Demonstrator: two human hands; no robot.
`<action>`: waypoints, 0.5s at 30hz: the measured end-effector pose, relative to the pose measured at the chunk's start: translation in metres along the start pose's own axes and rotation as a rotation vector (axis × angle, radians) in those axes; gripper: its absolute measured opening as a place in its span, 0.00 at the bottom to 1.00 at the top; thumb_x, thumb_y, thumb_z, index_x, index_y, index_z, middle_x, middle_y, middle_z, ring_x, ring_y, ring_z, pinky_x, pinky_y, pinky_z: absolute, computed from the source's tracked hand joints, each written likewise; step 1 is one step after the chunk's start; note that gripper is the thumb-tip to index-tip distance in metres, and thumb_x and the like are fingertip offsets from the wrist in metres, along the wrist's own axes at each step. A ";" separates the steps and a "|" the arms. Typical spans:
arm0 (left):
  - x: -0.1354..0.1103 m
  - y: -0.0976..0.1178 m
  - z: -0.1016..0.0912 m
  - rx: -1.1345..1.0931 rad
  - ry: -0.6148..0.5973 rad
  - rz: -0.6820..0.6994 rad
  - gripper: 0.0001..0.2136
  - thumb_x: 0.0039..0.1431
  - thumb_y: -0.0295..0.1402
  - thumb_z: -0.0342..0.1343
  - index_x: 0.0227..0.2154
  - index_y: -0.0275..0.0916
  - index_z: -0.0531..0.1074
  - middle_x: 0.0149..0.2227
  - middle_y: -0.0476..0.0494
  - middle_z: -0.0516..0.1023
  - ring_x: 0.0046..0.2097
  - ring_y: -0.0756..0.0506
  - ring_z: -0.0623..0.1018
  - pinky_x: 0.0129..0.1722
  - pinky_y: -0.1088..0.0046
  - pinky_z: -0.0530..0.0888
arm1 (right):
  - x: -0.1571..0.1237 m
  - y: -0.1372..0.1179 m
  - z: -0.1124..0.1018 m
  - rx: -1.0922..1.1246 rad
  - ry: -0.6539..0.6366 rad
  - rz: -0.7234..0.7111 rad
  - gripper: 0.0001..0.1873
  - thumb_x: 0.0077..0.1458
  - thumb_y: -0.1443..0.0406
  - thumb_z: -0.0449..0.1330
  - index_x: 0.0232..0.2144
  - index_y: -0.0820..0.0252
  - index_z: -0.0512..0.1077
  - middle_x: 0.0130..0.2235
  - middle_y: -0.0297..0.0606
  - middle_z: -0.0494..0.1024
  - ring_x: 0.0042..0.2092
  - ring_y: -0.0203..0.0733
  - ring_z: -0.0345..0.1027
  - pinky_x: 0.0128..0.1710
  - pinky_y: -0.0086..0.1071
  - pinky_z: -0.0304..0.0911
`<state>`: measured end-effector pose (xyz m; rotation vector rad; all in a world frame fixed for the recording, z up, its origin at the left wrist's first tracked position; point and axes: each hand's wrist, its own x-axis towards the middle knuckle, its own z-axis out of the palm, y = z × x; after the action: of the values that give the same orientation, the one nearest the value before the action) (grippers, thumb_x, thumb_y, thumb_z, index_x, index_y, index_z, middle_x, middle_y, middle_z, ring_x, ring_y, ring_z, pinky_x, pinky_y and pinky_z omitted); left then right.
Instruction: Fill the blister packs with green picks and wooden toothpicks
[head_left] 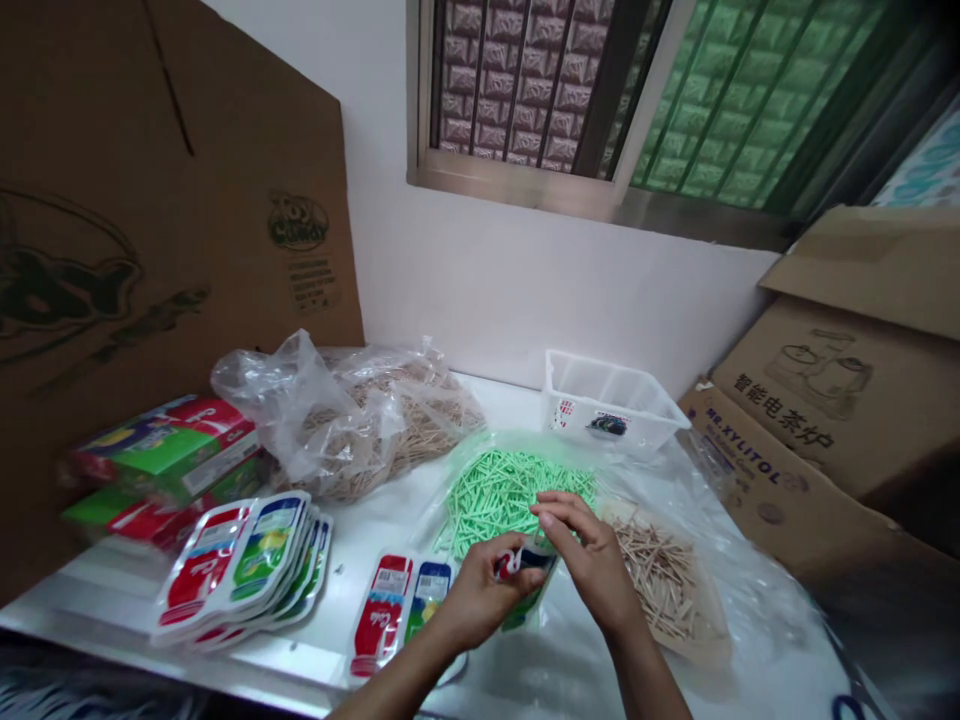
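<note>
My left hand point(480, 595) is closed on a small printed pouch point(529, 585), held above the white table. My right hand point(589, 555) has its fingers pinched at the pouch's top edge, right over a pile of green sticks point(495, 490) lying on clear plastic. What the pinch holds, if anything, is too small to make out. A heap of plain wooden sticks point(664, 570) lies just right of my right hand. A flat pair of red and blue pouches point(397, 605) lies on the table left of my left wrist.
A fanned stack of pouches point(240, 560) sits at the left, with wrapped packs point(165, 450) behind it. A clear bag of wooden sticks point(360, 420) lies at the back. A white plastic basket point(607, 400) stands near the wall. Cardboard boxes point(810, 440) stand right, a cardboard sheet point(165, 200) left.
</note>
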<state>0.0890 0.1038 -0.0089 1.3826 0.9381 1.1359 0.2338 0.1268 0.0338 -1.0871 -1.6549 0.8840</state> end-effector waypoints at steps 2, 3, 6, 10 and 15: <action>0.001 0.002 -0.002 0.025 -0.007 0.011 0.12 0.50 0.35 0.58 0.36 0.35 0.74 0.29 0.48 0.70 0.31 0.49 0.67 0.32 0.76 0.63 | -0.001 0.000 -0.005 0.013 0.053 -0.030 0.11 0.54 0.59 0.57 0.34 0.57 0.76 0.45 0.41 0.73 0.48 0.45 0.65 0.49 0.37 0.58; 0.002 0.002 -0.003 0.039 -0.005 0.010 0.12 0.50 0.35 0.58 0.37 0.35 0.75 0.30 0.47 0.72 0.32 0.48 0.68 0.33 0.75 0.64 | -0.002 0.000 -0.008 0.025 0.101 -0.038 0.11 0.54 0.59 0.56 0.34 0.57 0.76 0.44 0.41 0.74 0.47 0.44 0.65 0.48 0.37 0.59; 0.005 0.005 -0.013 0.049 0.059 -0.038 0.16 0.49 0.33 0.57 0.43 0.35 0.72 0.35 0.45 0.75 0.36 0.46 0.71 0.37 0.73 0.67 | -0.001 0.005 -0.021 0.063 0.307 0.001 0.13 0.55 0.57 0.55 0.35 0.59 0.73 0.38 0.40 0.76 0.41 0.42 0.67 0.43 0.35 0.62; 0.009 0.011 -0.034 0.018 0.208 -0.094 0.19 0.49 0.33 0.57 0.45 0.36 0.69 0.33 0.46 0.75 0.35 0.46 0.73 0.36 0.73 0.68 | 0.001 0.035 -0.031 -0.017 0.238 0.156 0.15 0.56 0.54 0.52 0.32 0.60 0.69 0.29 0.36 0.75 0.30 0.38 0.67 0.32 0.31 0.62; 0.009 0.007 -0.049 0.095 0.249 -0.060 0.10 0.50 0.38 0.57 0.31 0.36 0.74 0.26 0.50 0.71 0.24 0.52 0.68 0.25 0.78 0.65 | -0.008 0.098 -0.004 -0.422 -0.085 0.357 0.14 0.56 0.56 0.49 0.28 0.58 0.66 0.24 0.33 0.74 0.26 0.39 0.68 0.26 0.28 0.58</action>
<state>0.0429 0.1240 -0.0018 1.2989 1.2168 1.2504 0.2648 0.1538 -0.0551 -1.6937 -1.7967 0.8287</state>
